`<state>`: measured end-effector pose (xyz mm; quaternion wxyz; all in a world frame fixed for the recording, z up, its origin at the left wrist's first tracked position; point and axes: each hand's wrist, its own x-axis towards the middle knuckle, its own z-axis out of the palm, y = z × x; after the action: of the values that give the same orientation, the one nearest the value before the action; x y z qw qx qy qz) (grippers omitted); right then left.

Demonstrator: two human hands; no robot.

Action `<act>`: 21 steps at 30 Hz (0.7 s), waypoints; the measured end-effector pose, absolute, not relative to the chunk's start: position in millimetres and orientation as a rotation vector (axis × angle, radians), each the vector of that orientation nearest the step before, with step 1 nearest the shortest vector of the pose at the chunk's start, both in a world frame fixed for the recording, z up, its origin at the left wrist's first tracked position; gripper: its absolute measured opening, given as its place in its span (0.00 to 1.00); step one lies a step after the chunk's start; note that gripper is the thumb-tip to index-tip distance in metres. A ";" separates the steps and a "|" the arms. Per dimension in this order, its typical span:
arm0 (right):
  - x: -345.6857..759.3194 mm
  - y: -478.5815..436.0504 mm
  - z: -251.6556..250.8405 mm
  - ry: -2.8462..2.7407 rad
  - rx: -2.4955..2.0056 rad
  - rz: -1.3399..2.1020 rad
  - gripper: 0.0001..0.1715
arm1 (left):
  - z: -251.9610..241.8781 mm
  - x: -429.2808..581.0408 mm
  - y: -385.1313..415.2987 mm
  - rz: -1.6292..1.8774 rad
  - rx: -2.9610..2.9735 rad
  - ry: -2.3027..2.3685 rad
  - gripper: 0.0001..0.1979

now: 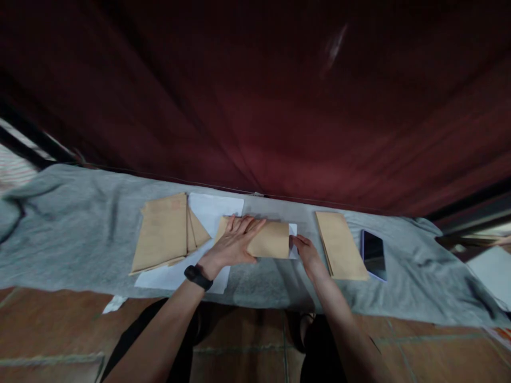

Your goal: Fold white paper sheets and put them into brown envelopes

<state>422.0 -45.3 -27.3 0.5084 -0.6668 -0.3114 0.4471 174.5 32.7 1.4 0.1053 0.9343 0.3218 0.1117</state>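
A brown paper envelope (271, 240) lies crosswise in front of me. My left hand (236, 242), with a black band on its wrist, rests flat on the envelope's left part, fingers spread. From the envelope's right end sticks out a strip of white paper (293, 255). My right hand (306, 252) pinches this paper at its outer edge, thumb and fingers together. How far the paper reaches inside the envelope is hidden.
Left of my hands lie a pile of brown envelopes (162, 234) and white sheets (217, 205). To the right are more brown envelopes (343, 244) and a phone (374, 255). Grey cloth (91, 229) covers the surface; a dark red panel (255, 106) rises behind it.
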 end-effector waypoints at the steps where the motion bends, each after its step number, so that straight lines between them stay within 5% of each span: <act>1: 422.7 -45.1 -27.1 -0.746 -1.596 1.076 0.21 | -0.2 175.2 33.2 0.330 2.750 0.948 0.63; 21: 414.9 -45.9 -40.2 -0.886 -1.551 1.075 0.17 | -6.7 180.4 34.8 0.323 2.779 0.939 0.61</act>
<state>414.9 -45.9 -40.2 0.5043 -0.6424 -0.3670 0.4454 180.4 34.8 -6.7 0.0951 0.9374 0.3168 0.1091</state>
